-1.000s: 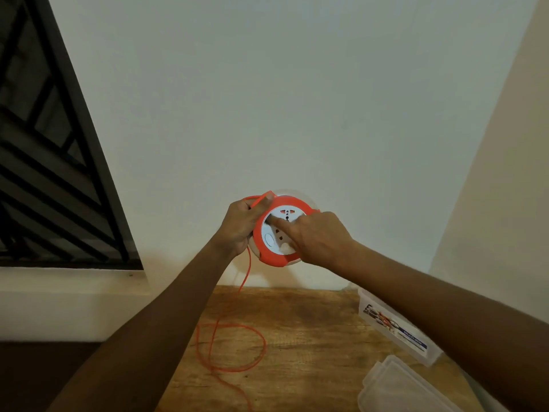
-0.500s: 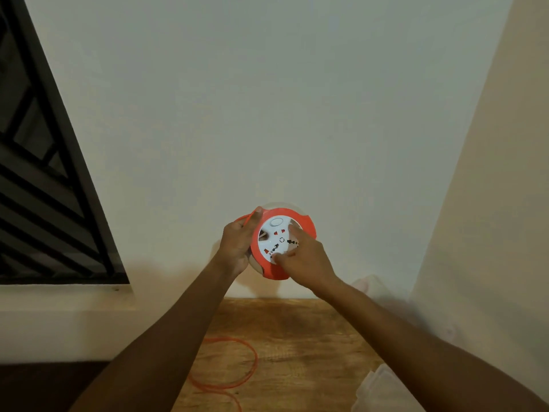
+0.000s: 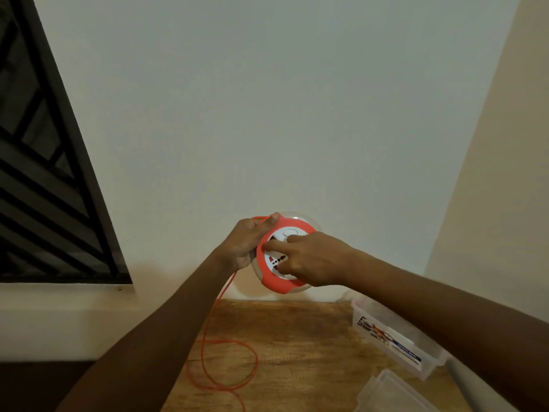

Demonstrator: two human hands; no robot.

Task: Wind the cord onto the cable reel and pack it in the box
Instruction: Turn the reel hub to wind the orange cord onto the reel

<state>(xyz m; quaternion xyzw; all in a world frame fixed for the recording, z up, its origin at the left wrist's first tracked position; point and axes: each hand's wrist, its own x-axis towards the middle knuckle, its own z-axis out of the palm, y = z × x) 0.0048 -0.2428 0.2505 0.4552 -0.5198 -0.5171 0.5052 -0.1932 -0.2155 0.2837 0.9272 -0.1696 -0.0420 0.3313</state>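
I hold the round orange cable reel [image 3: 271,279] with its white socket face up in the air in front of the wall. My left hand [image 3: 245,243] grips its left rim, thumb over the top edge. My right hand [image 3: 312,258] lies across the white face with the index finger pressed on it. The thin orange cord [image 3: 221,310] drops from under my left hand to the wooden table [image 3: 297,337] and lies there in a loose loop. The clear plastic box [image 3: 395,340] with a printed label stands on the table's right side, partly behind my right forearm.
A clear plastic lid [image 3: 389,394] lies at the table's front right. A dark window grille [image 3: 44,179] fills the left. White walls stand behind and to the right of the table.
The white face of the reel has turned under my right hand, whose finger now points left across it. The view tipped up, then back down, so box and lid show again.
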